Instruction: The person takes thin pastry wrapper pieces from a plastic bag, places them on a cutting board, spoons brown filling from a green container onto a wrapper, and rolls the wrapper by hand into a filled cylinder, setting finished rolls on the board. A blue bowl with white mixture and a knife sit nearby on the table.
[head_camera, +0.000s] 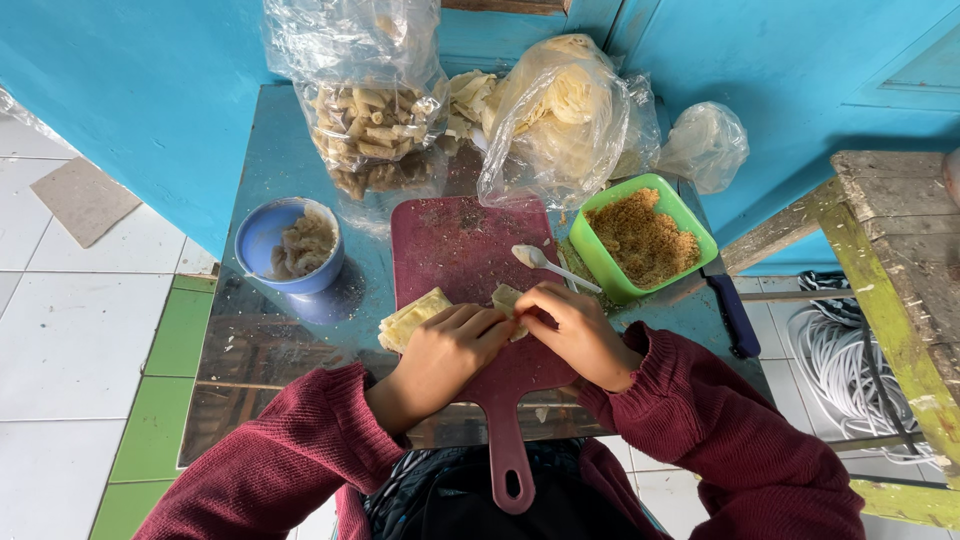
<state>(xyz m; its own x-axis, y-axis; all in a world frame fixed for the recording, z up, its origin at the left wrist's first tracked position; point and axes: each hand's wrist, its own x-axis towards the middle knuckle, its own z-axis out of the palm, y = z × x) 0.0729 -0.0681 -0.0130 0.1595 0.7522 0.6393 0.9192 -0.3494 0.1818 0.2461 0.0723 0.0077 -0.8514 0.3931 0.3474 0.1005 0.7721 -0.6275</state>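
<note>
Head view: left hand (447, 350) and right hand (572, 330) meet over a dark red cutting board (455, 245), fingers curled closed around a small pale wrapper piece (505, 296). Wrapper pinched between both sets of fingertips, resting at board's middle, mostly hidden under the hands. Cannot tell what is inside it.

Stack of pale yellow wrappers (412, 318) on board's left edge, just beside left hand. White spoon (552, 265) lying across board's right edge, bowl end on the board, handle towards the green tub (700, 235) of brown crumbs. Tub just right of board, near right hand.

Blue bowl (262, 235) with pale filling left of board, well apart from hands. Clear bag of rolled pieces (375, 125) behind board; second clear bag of pale sheets (560, 115) beside it, smaller bag (705, 145) further right. Dark-handled knife (735, 315) on the metal table (250, 340), right of the tub. Wooden bench (900, 230) and coiled white cable (835, 365) at far right. Maroon sleeves on both arms.
</note>
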